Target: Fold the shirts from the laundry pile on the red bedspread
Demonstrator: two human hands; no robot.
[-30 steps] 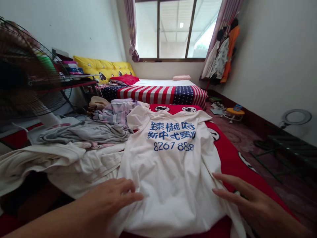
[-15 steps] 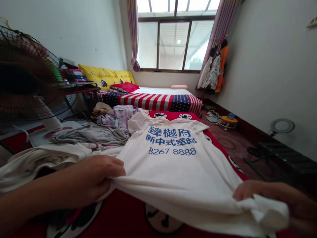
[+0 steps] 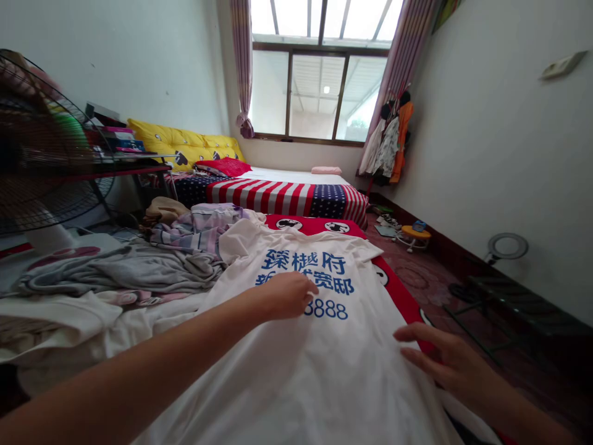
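A white T-shirt with blue printed characters and digits lies spread flat on a red bed cover. My left hand reaches far forward and rests on the print, palm down with the fingers curled onto the cloth and nothing gripped that I can see. My right hand lies at the shirt's right edge with its fingers stretched out flat on the fabric.
A heap of grey, striped and white clothes lies to the left. A standing fan is at the far left. Beyond are a bed with a stars-and-stripes cover, a window, hanging clothes and a dark folding frame.
Half a second ago both hands gripped the lifted hem of the shirt. Now the shirt lies flat, my left hand has moved forward onto the print, and my right hand lies open.
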